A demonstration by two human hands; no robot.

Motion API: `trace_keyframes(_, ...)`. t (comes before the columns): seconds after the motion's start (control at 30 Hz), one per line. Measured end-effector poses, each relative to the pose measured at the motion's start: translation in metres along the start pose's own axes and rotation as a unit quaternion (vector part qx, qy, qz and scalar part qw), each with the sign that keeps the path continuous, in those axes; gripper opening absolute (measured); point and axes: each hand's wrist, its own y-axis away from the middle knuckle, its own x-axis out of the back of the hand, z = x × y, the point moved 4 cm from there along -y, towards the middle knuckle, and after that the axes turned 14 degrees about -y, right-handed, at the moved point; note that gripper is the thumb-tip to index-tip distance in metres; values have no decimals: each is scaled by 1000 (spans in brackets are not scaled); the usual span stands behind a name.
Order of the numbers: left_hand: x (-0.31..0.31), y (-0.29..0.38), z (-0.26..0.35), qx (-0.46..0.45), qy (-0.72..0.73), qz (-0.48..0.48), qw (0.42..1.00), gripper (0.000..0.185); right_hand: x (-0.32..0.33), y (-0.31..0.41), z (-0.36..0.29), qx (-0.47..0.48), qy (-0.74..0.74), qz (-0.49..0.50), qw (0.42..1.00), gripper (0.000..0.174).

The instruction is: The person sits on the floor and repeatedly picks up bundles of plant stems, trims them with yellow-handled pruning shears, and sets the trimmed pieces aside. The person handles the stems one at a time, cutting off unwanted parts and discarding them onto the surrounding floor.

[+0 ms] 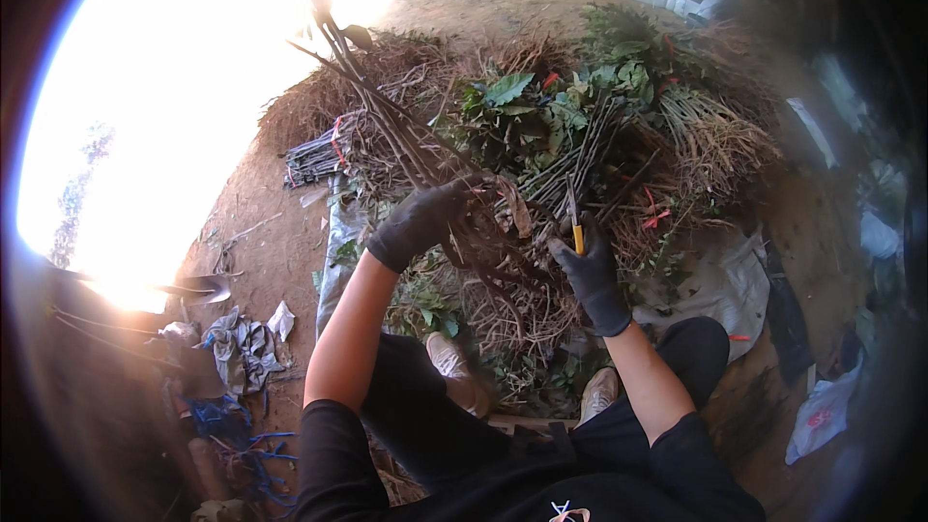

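Observation:
My left hand, in a dark glove, grips a bundle of long woody stems near its base. The stems lean up to the left, and brown roots spread below and to the right of the hand. In my right hand, gloved too, is a pair of pruning shears with a yellow handle; the blades point away from me. Whether the blades are apart is too small to tell. Behind the hands lie leafy green plants and bundles of bare-root stems, some with red ties.
A cut-stem bundle lies at the left of the heap. A pale plastic sheet lies partly under the heap. Crumpled cloth and blue twine are on the dirt floor at left, a white plastic bag at right. Glare covers the upper left.

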Motion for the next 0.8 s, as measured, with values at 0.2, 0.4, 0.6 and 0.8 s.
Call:
trace_keyframes(0.2,-28,-7,-27,-17,291,104,951,32,-6,-5,-10,-22,-73,-41,996,14)
trace_keyframes(0.4,18,7,9,199,462,41,863,37,0,-15,-24,-115,-46,-95,988,16)
trace_keyframes(0.6,6,6,27,59,246,26,967,34,-27,-5,-34,-189,-57,-167,966,27)
trace_keyframes(0.8,-21,-1,24,-33,396,79,914,40,-23,-19,-19,-223,-112,-196,948,27)
